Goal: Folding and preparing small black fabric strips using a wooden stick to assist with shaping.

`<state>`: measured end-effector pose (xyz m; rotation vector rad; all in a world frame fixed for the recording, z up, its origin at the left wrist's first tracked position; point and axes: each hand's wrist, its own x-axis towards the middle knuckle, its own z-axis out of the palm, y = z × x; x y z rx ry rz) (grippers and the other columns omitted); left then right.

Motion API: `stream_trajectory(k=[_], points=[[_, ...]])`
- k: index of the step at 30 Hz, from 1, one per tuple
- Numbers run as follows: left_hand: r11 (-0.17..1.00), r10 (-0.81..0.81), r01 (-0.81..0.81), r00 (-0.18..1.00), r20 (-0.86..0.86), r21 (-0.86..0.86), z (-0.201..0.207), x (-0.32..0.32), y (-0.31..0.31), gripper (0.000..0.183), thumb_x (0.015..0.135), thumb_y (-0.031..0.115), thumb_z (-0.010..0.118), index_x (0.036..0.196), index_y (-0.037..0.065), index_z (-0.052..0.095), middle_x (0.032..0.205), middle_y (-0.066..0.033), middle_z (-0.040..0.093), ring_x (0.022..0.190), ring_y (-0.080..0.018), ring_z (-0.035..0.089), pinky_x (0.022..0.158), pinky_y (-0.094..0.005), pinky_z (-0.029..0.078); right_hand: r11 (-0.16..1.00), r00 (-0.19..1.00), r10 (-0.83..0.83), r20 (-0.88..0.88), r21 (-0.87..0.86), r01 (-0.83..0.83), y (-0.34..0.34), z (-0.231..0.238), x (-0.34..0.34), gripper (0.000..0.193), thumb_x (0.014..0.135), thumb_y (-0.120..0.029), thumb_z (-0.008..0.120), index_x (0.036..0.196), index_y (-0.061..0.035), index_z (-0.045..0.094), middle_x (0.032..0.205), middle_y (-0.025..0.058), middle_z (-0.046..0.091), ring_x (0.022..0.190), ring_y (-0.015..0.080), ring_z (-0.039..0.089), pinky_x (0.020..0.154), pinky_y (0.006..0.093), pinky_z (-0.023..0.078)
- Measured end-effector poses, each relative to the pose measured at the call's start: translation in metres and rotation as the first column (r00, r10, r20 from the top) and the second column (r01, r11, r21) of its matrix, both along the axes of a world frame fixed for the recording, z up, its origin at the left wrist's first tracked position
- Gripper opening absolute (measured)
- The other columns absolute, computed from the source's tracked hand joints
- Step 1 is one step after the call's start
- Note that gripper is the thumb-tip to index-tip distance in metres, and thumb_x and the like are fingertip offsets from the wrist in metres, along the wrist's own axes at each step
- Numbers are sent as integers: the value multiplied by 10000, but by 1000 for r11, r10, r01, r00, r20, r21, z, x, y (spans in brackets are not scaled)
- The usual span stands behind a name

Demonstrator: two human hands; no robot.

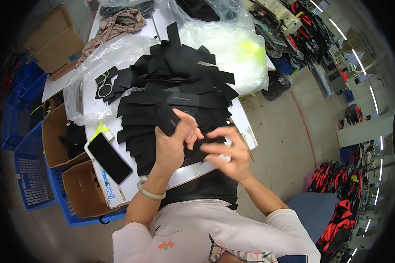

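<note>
Over the black strip pile (180, 65), the left hand (171, 144) held one fabric strip (165, 119) — likely light, flexible, best pinched by an edge — the right hand (230, 153) close by, its grip too blurred to tell.

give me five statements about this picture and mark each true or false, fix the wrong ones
1. The left hand has a black strip at its fingers. True.
2. The right hand holds the phone. False: the phone lies on the white table, left of both hands.
3. A pale bangle circles the left wrist. True.
4. The open cardboard boxes stand right of the table. False: they are on its left.
5. Patterned cloth lies beyond the black pile. True.
</note>
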<state>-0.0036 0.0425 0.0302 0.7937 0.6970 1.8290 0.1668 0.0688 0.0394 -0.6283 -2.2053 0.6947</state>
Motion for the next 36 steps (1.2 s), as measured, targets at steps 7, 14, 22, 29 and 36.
stream_trajectory(k=[7, 14, 22, 29, 36], points=[[982, 177, -186, 875, -450, 23, -7, 38, -15, 106, 767, 11, 675, 806, 6, 576, 688, -17, 584, 613, -92, 537, 536, -244, 431, 997, 999, -20, -30, 75, 23, 5, 61, -37, 384, 600, -92, 787, 940, 26, 654, 1098, 144, 611, 1031, 285, 551, 903, 372, 413], [996, 63, -80, 918, -391, -29, 3, 33, -22, 184, 767, 68, 713, 815, 27, 540, 668, 6, 542, 615, -92, 509, 577, -239, 434, 1000, 989, 17, -148, -12, -19, -1, 54, -35, 194, 645, -50, 743, 806, 6, 651, 1123, 165, 621, 1117, 326, 517, 948, 432, 381], [993, -119, 119, 891, -437, -26, 1, 31, -23, 216, 829, 125, 673, 922, -37, 564, 714, -57, 610, 633, -95, 562, 565, -246, 439, 951, 984, 147, 101, 259, -169, 27, 93, -19, 166, 645, -65, 688, 803, -14, 681, 1172, 214, 578, 1140, 365, 490, 974, 453, 362], [844, -503, 474, 862, -66, -250, -9, 44, -31, 238, 908, 225, 599, 849, -1, 553, 631, -13, 508, 533, -71, 480, 516, -235, 430, 986, 986, 161, -34, 44, -159, 69, 95, -23, 69, 776, -67, 618, 749, -9, 591, 1044, 150, 621, 981, 210, 557, 849, 315, 437], [723, -618, 687, 693, 370, -79, -13, 34, -24, 286, 955, 225, 501, 970, -55, 550, 748, -109, 585, 633, -199, 610, 724, -370, 549, 622, 965, 262, 13, -767, -158, 75, 57, -22, 256, 808, -228, 716, 710, -32, 585, 656, -39, 509, 629, 24, 453, 559, 199, 366]])
